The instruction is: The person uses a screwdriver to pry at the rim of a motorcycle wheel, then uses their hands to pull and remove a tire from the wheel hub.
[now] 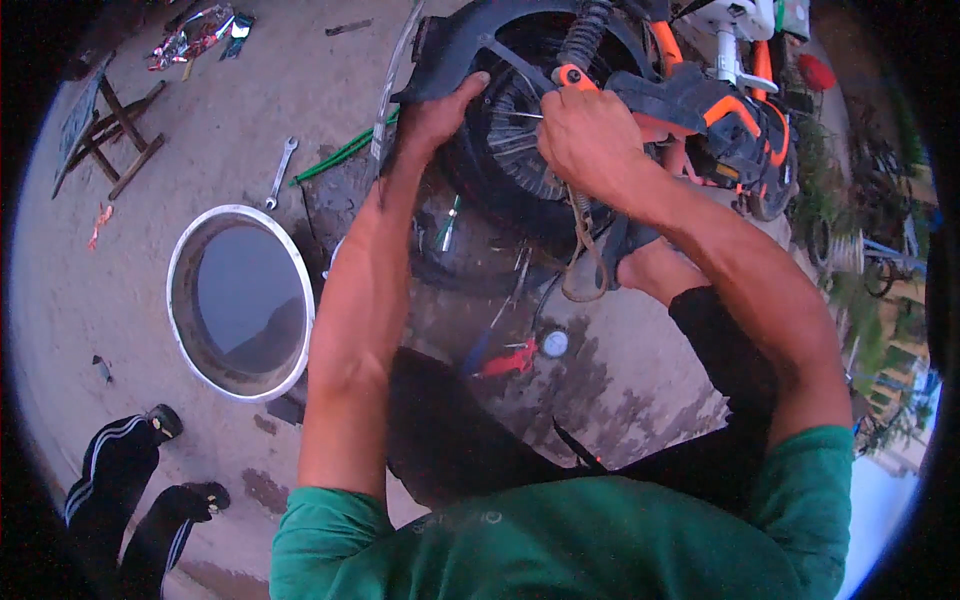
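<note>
An orange-and-black scooter [700, 105] is in front of me, its rear wheel [520, 160] with pale spokes facing me. My left hand [442, 115] grips the lower edge of the black mudguard [435, 60], thumb on the near side and fingers hidden behind it. Over the wheel, my right hand [592, 140] is closed just below the orange end of the coil-spring shock absorber [587, 38]. A thin metal rod [522, 114] pokes out of this fist toward the spokes; the rest of it is hidden. A looped cord [582, 255] hangs below the right hand.
A round metal basin [178, 310] of dark water stands at the left, a spanner [282, 172] beyond it. Between my legs lie a red-handled tool [508, 360] and a round gauge [555, 344]. A wooden stool [118, 130] lies far left. Another person's legs [112, 480] show lower left.
</note>
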A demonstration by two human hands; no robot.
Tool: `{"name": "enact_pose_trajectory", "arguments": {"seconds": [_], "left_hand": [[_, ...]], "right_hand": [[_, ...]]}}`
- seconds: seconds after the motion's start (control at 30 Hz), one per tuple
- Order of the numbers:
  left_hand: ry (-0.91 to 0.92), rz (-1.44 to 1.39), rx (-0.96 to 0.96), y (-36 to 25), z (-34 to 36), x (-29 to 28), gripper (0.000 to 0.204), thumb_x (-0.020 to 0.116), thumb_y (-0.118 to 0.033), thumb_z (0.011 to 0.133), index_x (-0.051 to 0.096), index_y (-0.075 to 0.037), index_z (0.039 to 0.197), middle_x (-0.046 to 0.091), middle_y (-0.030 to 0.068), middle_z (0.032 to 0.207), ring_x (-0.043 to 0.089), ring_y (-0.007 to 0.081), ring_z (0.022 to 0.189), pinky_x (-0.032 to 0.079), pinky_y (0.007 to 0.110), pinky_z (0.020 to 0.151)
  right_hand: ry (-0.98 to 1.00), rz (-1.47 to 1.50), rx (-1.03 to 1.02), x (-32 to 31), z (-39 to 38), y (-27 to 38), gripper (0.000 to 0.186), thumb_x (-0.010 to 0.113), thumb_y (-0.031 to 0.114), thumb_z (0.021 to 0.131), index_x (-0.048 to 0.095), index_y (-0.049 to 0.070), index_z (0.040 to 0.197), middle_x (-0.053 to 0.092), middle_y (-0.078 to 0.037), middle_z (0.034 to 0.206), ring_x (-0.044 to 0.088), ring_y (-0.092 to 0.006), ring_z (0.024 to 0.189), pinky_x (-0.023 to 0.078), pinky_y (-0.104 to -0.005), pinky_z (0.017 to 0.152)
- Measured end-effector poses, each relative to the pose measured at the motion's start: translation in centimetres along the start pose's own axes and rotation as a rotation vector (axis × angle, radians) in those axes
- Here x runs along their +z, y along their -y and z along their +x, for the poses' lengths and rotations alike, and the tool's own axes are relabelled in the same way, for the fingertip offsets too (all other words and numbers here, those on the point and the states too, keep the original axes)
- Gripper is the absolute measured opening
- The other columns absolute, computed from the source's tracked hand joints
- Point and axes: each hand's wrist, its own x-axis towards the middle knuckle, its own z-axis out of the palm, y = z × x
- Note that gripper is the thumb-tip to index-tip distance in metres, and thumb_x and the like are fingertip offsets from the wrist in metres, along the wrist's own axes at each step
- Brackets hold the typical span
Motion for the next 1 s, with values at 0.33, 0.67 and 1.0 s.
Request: {"name": "enact_pose_trajectory", "arguments": {"seconds": [0.33, 0.67, 1.0], "left_hand": [[0.031, -0.112, -0.164, -1.8, -0.6, -0.4, 0.063, 0.079, -0.041, 0.087, 0.063, -0.002, 0.133, 0.068, 0.0143, 0.129, 0.063, 0.0279, 0.12, 0.047, 0.037, 0.103], [0.094, -0.169, -0.245, -0.5, -0.2, -0.3, 0.069, 0.076, -0.041, 0.089, 0.056, -0.003, 0.142, 0.063, 0.016, 0.139, 0.058, 0.0297, 0.129, 0.042, 0.039, 0.109], [0.043, -0.012, -0.084, 0.3, 0.0, 0.3, 0.09, 0.082, -0.054, 0.081, 0.051, -0.003, 0.148, 0.057, 0.0183, 0.145, 0.055, 0.0328, 0.132, 0.042, 0.042, 0.112]], "right_hand": [[-0.152, 0.01, -0.068, 2.0, -0.8, -0.8, 0.016, 0.065, 0.023, 0.09, 0.068, 0.008, 0.085, 0.065, -0.008, 0.078, 0.069, -0.0284, 0.075, 0.054, -0.042, 0.068], [-0.344, 0.062, 0.037, 2.9, -1.6, 0.4, 0.014, 0.069, 0.024, 0.086, 0.068, 0.012, 0.081, 0.062, -0.006, 0.076, 0.066, -0.0273, 0.074, 0.05, -0.0412, 0.069], [-0.142, 0.053, -0.007, 1.6, -0.5, -0.6, 0.011, 0.067, 0.02, 0.087, 0.069, 0.01, 0.087, 0.066, -0.009, 0.08, 0.07, -0.0295, 0.078, 0.054, -0.0441, 0.068]]}}
